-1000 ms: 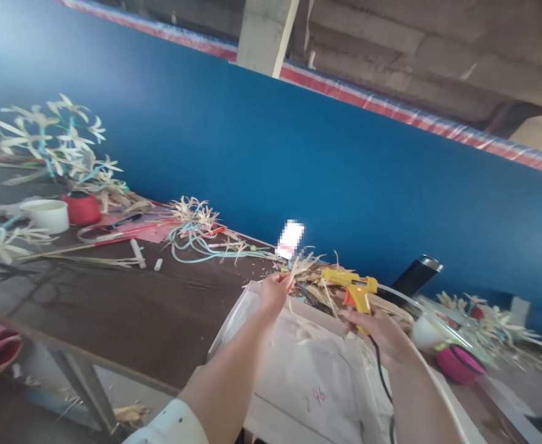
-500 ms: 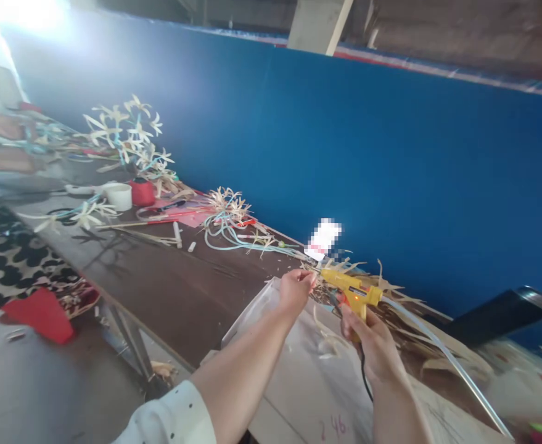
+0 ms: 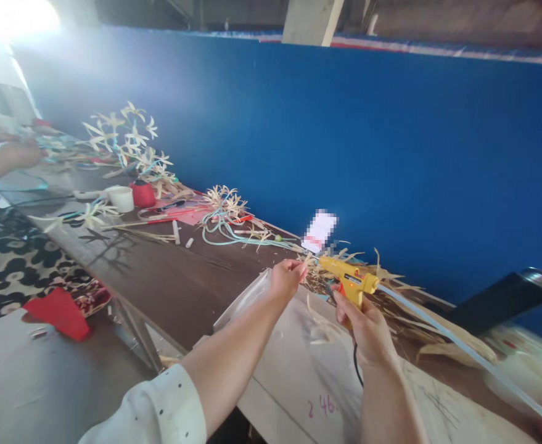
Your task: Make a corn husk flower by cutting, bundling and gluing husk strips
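My right hand [image 3: 361, 317] is wrapped round the handle of a yellow hot glue gun [image 3: 347, 277], a finger near its trigger and a small orange light glowing on its side. A long clear glue stick [image 3: 455, 342] runs out of the gun's back, and a dark cord hangs from the handle. Just left of the nozzle, my left hand [image 3: 289, 277] is closed in a pinch on a small pale strip [image 3: 307, 263], mostly covered by the fingers. Under both hands lies a flat white cardboard sheet [image 3: 293, 364]. Loose dried husk pieces [image 3: 317, 282] are scattered beyond it.
Pale dried-leaf flowers [image 3: 134, 135] on blue stems stand at the back left. A white cup [image 3: 121, 199], a red container [image 3: 142, 194] and bundled blue stems [image 3: 234, 239] lie along the brown table [image 3: 197, 290]. A co-worker's hands [image 3: 18, 153] are at far left. A blue partition [image 3: 261, 135] stands behind.
The glue stick's far end has swung right and up. My left fingertips are slightly farther from the nozzle. The view has shifted a little, and the co-worker's hands have moved.
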{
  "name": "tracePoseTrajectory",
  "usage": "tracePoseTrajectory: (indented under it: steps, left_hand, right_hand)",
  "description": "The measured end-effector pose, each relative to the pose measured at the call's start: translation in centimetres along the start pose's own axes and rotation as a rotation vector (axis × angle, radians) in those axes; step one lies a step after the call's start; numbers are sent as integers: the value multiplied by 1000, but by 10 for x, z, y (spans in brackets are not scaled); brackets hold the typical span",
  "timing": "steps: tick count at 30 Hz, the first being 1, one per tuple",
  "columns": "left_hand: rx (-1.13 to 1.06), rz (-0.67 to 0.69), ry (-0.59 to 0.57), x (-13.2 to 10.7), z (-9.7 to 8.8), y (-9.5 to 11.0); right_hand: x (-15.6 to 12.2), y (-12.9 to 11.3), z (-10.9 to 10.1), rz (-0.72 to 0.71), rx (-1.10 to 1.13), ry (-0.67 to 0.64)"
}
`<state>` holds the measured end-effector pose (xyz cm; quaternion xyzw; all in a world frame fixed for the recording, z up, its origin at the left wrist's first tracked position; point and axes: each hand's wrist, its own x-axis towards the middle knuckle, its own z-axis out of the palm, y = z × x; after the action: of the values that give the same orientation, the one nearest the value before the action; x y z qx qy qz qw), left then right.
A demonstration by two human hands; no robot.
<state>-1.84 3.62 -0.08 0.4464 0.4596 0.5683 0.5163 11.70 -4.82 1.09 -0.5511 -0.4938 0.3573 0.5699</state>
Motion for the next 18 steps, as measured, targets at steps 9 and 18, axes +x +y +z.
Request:
tracePoseTrajectory:
  steps: [9, 18]
  left_hand:
    - [-78, -27, 15, 3, 1, -1]
    - [-80, 20, 5, 10, 1, -14]
  right_hand:
    - [2, 3, -3, 33, -145, -22]
    - [-1, -8, 1, 33, -163, -18]
